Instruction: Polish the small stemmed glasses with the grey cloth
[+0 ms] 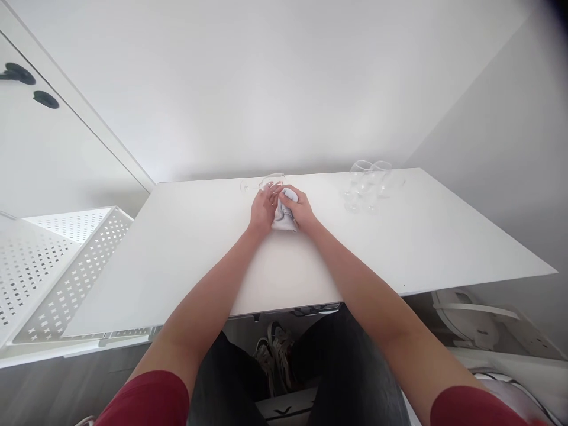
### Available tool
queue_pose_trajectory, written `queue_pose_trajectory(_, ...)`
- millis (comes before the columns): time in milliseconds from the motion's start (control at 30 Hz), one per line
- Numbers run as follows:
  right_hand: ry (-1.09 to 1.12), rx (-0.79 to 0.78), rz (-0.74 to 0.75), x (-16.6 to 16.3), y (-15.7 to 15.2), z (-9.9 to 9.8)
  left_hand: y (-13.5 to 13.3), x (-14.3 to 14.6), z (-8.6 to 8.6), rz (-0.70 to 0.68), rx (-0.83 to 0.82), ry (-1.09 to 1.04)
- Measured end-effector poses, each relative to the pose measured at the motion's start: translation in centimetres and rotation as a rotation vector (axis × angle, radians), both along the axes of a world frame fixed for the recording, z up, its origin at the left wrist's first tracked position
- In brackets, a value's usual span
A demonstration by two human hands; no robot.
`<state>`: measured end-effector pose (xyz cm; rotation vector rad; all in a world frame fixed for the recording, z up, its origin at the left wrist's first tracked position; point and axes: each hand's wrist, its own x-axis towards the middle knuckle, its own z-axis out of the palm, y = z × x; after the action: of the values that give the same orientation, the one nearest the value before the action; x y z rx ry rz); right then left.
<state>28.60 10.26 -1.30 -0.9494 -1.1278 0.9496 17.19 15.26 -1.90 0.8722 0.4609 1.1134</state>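
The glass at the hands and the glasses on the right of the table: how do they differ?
The glass at the hands is single and seems tipped over; the glasses on the right stand upright in a close group. The left hand touches the first, with the cloth in the right hand against it; nobody touches the group. All are clear glass on the white table.

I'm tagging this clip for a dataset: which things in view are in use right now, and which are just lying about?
In use:
left hand
right hand
white cloth, gripped by the right fingers
wine glass at the fingertips
white table

Lying about:
cluster of wine glasses
perforated white rack
shoes under the table
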Motion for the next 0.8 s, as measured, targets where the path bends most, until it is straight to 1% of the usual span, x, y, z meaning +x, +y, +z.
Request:
queue_pose_trajectory(67,0.058,0.019,-0.025,0.4,0.3,-0.1,0.1,0.0,0.0,0.086,0.008,-0.003)
queue_pose_trajectory(133,0.120,0.023,-0.090,1.0,0.6,-0.3,0.3,-0.2,-0.1,0.144,0.018,-0.006)
queue_pose_trajectory(200,0.168,0.016,-0.164,1.8,1.0,-0.5,0.4,-0.4,-0.3,0.166,0.019,-0.001)
queue_pose_trajectory(267,0.206,-0.010,-0.189,2.5,1.3,-0.7,0.5,-0.5,-0.5,0.163,0.024,0.015)
queue_pose_trajectory(367,0.261,-0.083,-0.112,3.0,1.7,-1.0,0.6,-0.5,-0.7,0.157,0.043,0.035)
queue_pose_trajectory(433,0.297,-0.098,-0.056,3.0,1.9,-1.2,0.7,-0.4,-0.8,0.179,0.032,0.043)
queue_pose_trajectory(533,0.338,-0.094,-0.044,2.7,2.2,-1.5,0.9,-0.5,-0.7,0.222,0.008,0.062)
queue_pose_trajectory(633,0.308,-0.067,-0.095,2.4,2.1,-1.6,0.7,-0.4,-0.6,0.235,0.015,0.100)
queue_pose_trajectory(733,0.195,-0.003,-0.179,2.3,1.9,-1.4,0.3,-0.2,-0.5,0.226,0.047,0.165)
queue_pose_trajectory(800,0.166,0.002,-0.182,2.3,1.7,-1.2,0.0,0.0,-0.5,0.199,0.079,0.196)
